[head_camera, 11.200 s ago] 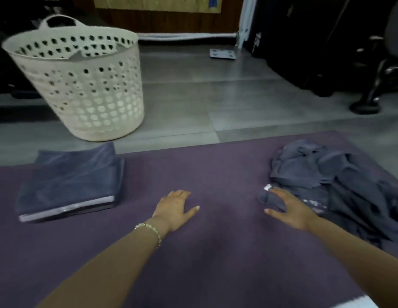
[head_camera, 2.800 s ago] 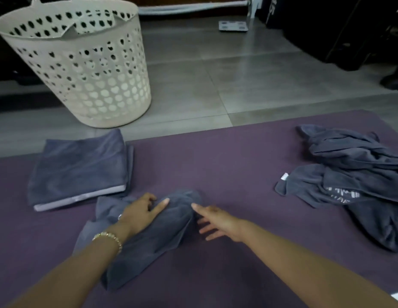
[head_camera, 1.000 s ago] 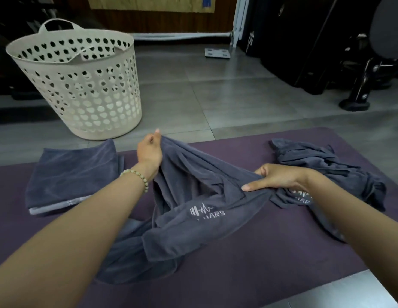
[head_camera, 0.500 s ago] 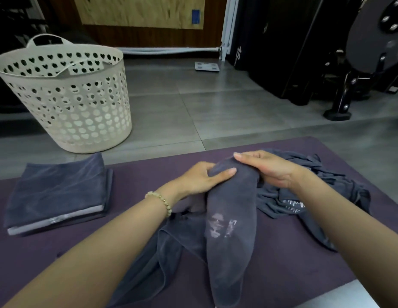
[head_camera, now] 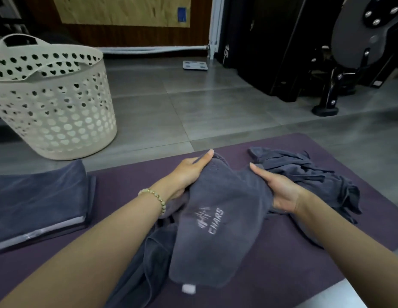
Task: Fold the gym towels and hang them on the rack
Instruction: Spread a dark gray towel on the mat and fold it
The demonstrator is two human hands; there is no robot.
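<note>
A dark grey towel with a white logo hangs lengthwise over the purple mat, its white tag at the near end. My left hand holds its far left edge, fingers lying along the fold. My right hand holds the far right edge, palm turned inward, with cloth draped over the fingers. More of the towel trails in a loose heap below my left forearm. A folded stack of grey towels lies at the mat's left. A crumpled pile of grey towels sits to the right, just beyond my right hand.
A cream perforated laundry basket stands on the grey tile floor at the back left. A bathroom scale lies near the far wall. Black gym equipment fills the back right. No rack is in view.
My hands have moved apart along the towel's far edge, widening the hanging panel. The logo now faces up and reads clearly.
</note>
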